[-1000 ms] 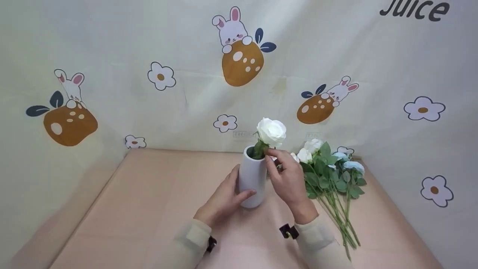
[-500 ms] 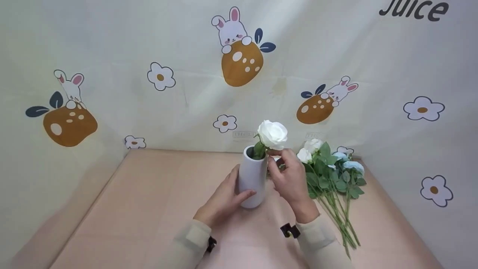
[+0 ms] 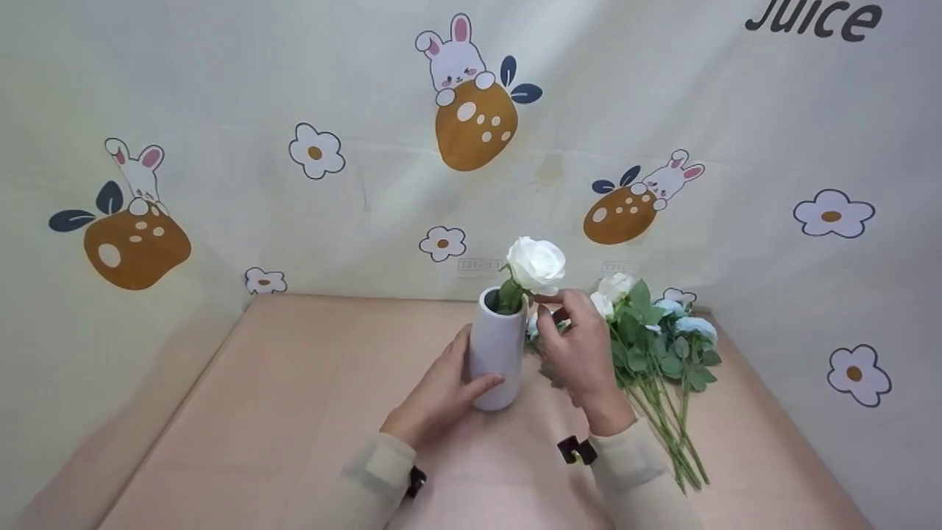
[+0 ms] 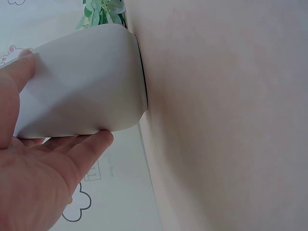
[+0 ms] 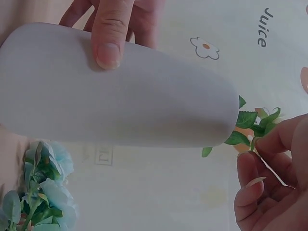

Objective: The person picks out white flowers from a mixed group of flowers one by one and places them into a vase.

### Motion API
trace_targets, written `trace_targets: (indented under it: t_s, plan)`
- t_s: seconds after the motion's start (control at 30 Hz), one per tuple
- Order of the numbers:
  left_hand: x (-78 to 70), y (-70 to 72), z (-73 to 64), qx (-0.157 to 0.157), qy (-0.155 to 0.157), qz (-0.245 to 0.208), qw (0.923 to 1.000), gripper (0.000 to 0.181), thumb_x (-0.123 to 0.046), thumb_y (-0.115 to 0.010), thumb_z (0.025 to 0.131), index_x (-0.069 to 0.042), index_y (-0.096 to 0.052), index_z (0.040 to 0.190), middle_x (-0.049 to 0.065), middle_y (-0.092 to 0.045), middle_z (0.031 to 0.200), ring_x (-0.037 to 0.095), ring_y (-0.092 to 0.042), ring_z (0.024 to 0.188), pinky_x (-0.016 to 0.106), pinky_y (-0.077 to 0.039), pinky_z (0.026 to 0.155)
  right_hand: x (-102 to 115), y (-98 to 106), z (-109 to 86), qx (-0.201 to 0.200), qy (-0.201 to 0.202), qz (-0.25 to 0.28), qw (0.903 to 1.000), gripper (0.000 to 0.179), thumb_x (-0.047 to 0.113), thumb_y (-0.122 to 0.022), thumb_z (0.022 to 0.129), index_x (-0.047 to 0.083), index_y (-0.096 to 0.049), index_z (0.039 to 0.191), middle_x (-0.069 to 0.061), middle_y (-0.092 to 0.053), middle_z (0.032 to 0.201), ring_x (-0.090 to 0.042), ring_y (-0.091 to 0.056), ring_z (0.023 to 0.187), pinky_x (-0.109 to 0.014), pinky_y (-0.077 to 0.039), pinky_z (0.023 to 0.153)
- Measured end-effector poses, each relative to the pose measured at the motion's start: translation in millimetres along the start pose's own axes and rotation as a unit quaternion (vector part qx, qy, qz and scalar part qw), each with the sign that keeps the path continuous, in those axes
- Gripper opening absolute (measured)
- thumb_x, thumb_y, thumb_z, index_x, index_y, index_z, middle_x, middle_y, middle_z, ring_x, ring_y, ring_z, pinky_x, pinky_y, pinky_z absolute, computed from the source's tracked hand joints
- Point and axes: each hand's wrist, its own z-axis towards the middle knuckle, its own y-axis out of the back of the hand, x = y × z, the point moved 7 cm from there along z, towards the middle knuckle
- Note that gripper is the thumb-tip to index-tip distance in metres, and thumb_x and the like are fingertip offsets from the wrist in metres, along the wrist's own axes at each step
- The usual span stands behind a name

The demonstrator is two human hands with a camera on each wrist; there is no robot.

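Observation:
My left hand (image 3: 445,386) grips the tall white vase (image 3: 497,361) from its left side, the thumb lying across its front. In the right wrist view that thumb presses the vase wall. A white rose (image 3: 537,263) stands in the vase, its bloom leaning right above the rim and green leaves (image 3: 509,294) at the mouth. Its lower stem is hidden inside. My right hand (image 3: 581,353) is curled beside the rim, just under the bloom. In the right wrist view, its fingertips (image 5: 248,163) pinch a thin green part of the rose below the flower head.
To the right lies a bunch of artificial flowers (image 3: 647,346), white and pale blue, with long green stems pointing toward me. More pale blue flowers (image 5: 53,192) show beyond the vase in the right wrist view. A printed cloth (image 3: 368,191) hangs behind the pinkish tabletop (image 3: 294,412).
My right hand has shifted a little to the right, away from the vase mouth. The bloom has dipped slightly and leans a bit. My left hand and the vase stay in place.

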Motion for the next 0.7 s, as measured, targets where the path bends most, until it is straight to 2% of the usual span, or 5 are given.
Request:
trace_targets:
  t_s: [0.27,0.43,0.7]
  plan:
    - [-0.3,0.7,-2.0,0.001,0.012,-0.002,0.9999,0.108,-0.051,-0.081,0.099,-0.015,-0.016,0.176,0.016,-0.032,0.178,0.038,-0.036,0.165,0.063,-0.027,0.136,-12,11,6.2,0.001,-0.015,-0.010,0.9998,0.014,0.005,-0.067,0.104,0.005,-0.077,0.113,-0.011,-0.075,0.113,-0.023,-0.071,0.087,-0.024,-0.054,0.066]
    - [0.5,0.3,-1.7,0.002,0.012,-0.001,0.9999,0.107,-0.048,-0.080,0.100,-0.013,-0.015,0.177,0.018,-0.032,0.178,0.039,-0.036,0.164,0.063,-0.027,0.136,-21,18,10.5,0.007,-0.032,-0.025,0.9992,0.014,0.006,-0.067,0.104,0.003,-0.078,0.113,-0.012,-0.076,0.113,-0.024,-0.071,0.089,-0.028,-0.056,0.070]
    - [1.7,-0.4,-1.3,0.001,0.017,0.004,0.9998,0.107,-0.048,-0.080,0.100,-0.013,-0.015,0.177,0.017,-0.031,0.179,0.039,-0.034,0.165,0.062,-0.026,0.137,-44,29,14.9,0.049,-0.092,-0.057,0.9929,0.018,0.011,-0.065,0.107,0.005,-0.078,0.117,-0.014,-0.075,0.117,-0.029,-0.071,0.095,-0.034,-0.057,0.077]
